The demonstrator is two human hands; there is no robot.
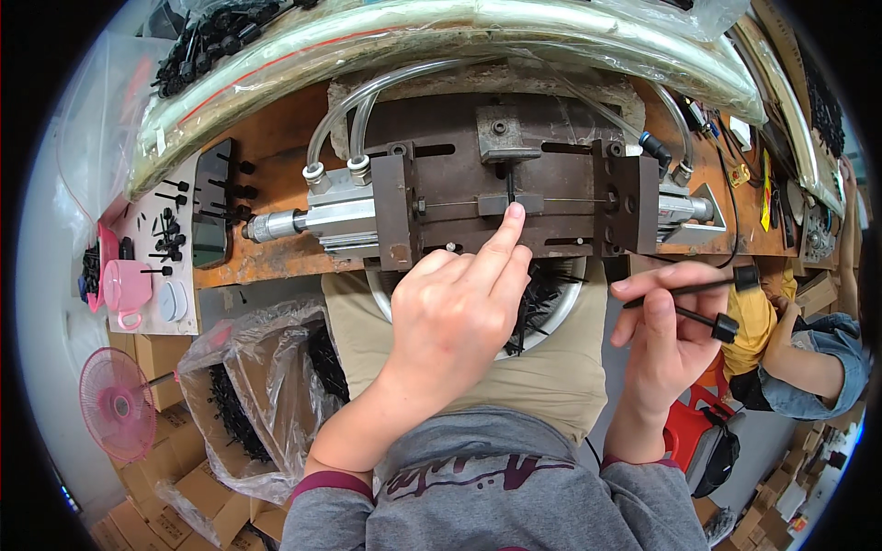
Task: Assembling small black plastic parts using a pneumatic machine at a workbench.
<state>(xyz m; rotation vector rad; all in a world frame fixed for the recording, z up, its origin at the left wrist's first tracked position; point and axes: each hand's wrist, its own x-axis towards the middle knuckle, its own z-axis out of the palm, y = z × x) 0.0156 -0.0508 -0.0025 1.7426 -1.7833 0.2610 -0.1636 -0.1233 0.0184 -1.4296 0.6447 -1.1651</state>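
Observation:
My left hand (457,312) reaches over the machine fixture (459,170) with its index finger stretched out. That fingertip rests at a small grey block (493,206) in the middle, by a thin black stem (511,184) standing there. Nothing is visibly gripped by this hand, though the palm side is hidden. Off to the right, my right hand (669,340) pinches two black knob-headed plastic stems (694,316), their heads pointing right. Metal air cylinders (340,219) flank the fixture. Below the left hand, a white-rimmed bowl (562,321) of black stems sits on my lap.
Clear hoses (390,81) arch behind the fixture. Left on the bench are a phone (213,202), loose black parts (168,234) and a pink cup (127,286). A plastic-lined box (266,367) and pink fan (117,404) stand lower left. Another person's arm (804,363) is at right.

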